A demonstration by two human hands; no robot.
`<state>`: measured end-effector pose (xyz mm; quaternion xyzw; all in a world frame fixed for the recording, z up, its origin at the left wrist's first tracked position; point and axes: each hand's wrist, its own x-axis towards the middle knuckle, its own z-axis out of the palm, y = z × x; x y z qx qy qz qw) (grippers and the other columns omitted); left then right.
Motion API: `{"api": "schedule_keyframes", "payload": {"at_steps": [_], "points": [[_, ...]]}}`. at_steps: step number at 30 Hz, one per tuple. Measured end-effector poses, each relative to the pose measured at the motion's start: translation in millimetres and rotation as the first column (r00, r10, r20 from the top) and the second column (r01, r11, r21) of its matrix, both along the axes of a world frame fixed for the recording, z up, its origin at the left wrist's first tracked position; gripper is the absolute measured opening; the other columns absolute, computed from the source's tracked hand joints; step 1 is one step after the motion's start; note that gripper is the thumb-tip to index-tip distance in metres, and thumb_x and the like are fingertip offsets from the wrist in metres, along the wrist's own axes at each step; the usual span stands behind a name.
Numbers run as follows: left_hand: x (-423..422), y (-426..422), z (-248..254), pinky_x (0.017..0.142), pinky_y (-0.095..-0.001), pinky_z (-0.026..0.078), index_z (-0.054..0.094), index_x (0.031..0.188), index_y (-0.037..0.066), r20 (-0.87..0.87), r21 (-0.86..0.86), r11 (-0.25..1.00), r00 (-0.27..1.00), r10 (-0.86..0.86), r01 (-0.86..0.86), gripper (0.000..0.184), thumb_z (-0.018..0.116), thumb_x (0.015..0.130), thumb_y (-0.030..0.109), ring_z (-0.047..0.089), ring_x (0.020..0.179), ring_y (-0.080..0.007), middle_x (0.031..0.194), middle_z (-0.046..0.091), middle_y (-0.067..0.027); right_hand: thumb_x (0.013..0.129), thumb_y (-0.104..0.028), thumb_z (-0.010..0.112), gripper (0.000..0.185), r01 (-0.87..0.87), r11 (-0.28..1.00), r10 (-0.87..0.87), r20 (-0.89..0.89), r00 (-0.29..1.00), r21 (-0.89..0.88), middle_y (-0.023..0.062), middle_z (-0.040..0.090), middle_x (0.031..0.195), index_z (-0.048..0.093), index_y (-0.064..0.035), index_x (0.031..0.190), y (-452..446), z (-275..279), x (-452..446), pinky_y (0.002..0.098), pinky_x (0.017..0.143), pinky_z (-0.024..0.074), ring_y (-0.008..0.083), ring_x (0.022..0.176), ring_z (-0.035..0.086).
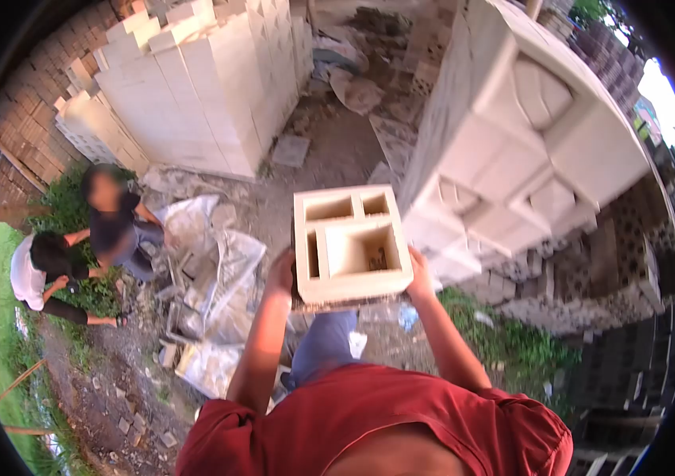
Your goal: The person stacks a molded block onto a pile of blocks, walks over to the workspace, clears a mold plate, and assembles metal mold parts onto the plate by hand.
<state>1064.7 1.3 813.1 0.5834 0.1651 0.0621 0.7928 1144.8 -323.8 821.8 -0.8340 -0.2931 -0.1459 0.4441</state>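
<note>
A cream-coloured square block (361, 284) with four openings in its top is held out in front of my body, with a dark board or layer showing under its lower edge. My left hand (280, 274) grips its left side, the fingers partly hidden behind it. On the opposite side my right hand (419, 275) presses against the block near its lower corner. One small dark mark shows inside the largest opening.
Tall stacks of pale blocks stand at the left (187, 103) and the right (504, 135). Two people (115, 226) (36, 270) crouch at the left beside crumpled plastic sheeting (222, 266). Rubble (135, 420) lies at lower left; dark blocks (623, 373) stand at lower right.
</note>
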Motion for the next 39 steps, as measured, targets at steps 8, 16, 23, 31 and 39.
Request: {"api": "schedule_keyframes", "payload": {"at_steps": [8,16,23,31,39], "points": [[187.6,111.3,1.2,0.087,-0.0321,0.056,0.064,0.131,0.004,-0.022,-0.224,0.966,0.992,0.124,-0.126,0.035,0.057,0.101,0.022,0.069,0.103,-0.0174,0.117,0.071,-0.0070,0.097,-0.020,0.055,0.038,0.276,0.849,0.144,-0.702,0.698,0.450,0.0178,0.071,0.106,0.066,0.0076,0.122,121.3,35.4,205.7,0.0318,0.092,0.0492,0.0253,0.101,0.067],[307.5,156.3,112.6,0.082,-0.0310,0.056,0.069,0.121,0.004,-0.108,-0.307,0.914,0.964,0.244,-0.266,0.029,0.057,0.100,0.020,0.070,0.097,-0.0161,0.109,0.072,-0.0069,0.101,-0.025,0.057,0.039,0.066,0.892,0.259,-0.626,0.736,0.447,0.0104,0.073,0.109,0.067,0.0042,0.124,195.2,106.3,362.7,0.0303,0.087,0.0541,0.0162,0.096,0.069],[392.1,231.4,169.6,0.083,-0.0355,0.057,0.061,0.131,-0.002,-0.049,-0.224,0.939,0.965,0.258,-0.263,0.038,0.050,0.101,0.019,0.071,0.097,-0.0218,0.114,0.071,-0.0138,0.101,-0.020,0.056,0.034,0.009,0.846,0.364,-0.590,0.721,0.533,0.0092,0.074,0.103,0.070,0.0042,0.121,284.9,121.6,492.6,0.0275,0.081,0.0536,0.0136,0.091,0.069],[521.2,349.0,211.3,0.081,-0.0393,0.060,0.062,0.124,-0.002,0.028,-0.255,0.908,0.936,0.350,-0.332,0.032,0.045,0.103,0.016,0.072,0.093,-0.0248,0.111,0.071,-0.0139,0.101,-0.018,0.057,0.036,-0.100,0.805,0.504,-0.586,0.634,0.584,0.0094,0.074,0.106,0.069,0.0059,0.125,425.6,198.2,627.9,0.0265,0.078,0.0547,0.0124,0.088,0.070],[620.2,457.9,249.6,0.079,-0.0422,0.061,0.060,0.124,0.000,0.025,-0.326,0.846,0.890,0.455,-0.423,0.031,0.040,0.105,0.016,0.074,0.089,-0.0274,0.107,0.072,-0.0160,0.099,-0.021,0.060,0.038,-0.237,0.852,0.483,-0.526,0.700,0.467,0.0094,0.075,0.103,0.069,0.0072,0.123,545.3,267.1,744.0,0.0269,0.078,0.0550,0.0133,0.088,0.071]]}}
